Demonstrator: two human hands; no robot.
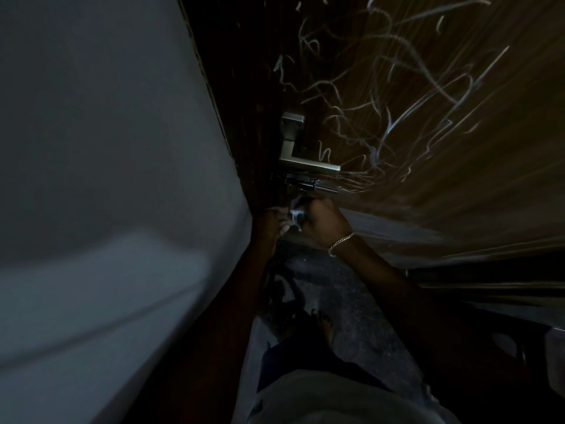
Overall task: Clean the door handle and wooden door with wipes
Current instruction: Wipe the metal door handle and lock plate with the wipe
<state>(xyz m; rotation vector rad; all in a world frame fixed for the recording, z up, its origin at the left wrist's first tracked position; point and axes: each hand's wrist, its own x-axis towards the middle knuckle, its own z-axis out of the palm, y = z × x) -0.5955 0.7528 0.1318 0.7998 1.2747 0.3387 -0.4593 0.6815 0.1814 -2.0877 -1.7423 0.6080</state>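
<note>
Pale shirt (336, 399) is seen lowest in view. The wooden door (428, 148), scribbled white, fills the right; its door handle (295, 156) is mounted just above both hands. A wipe (296, 214) is gripped in the curled fingers of the right hand (324, 223) and touched by the left hand (270, 223), whose grip cannot be told. The wipe is probably best spread flat before the door handle is rubbed.

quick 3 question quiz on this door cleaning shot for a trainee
1. True or false: the wipe is held above the handle.
2. Which wrist bears the bracelet: A left, B right?
3. Fill in: the door is covered in white ____.

Key: 1 false, it is below the handle; 2 B; 3 scribbles.
</note>
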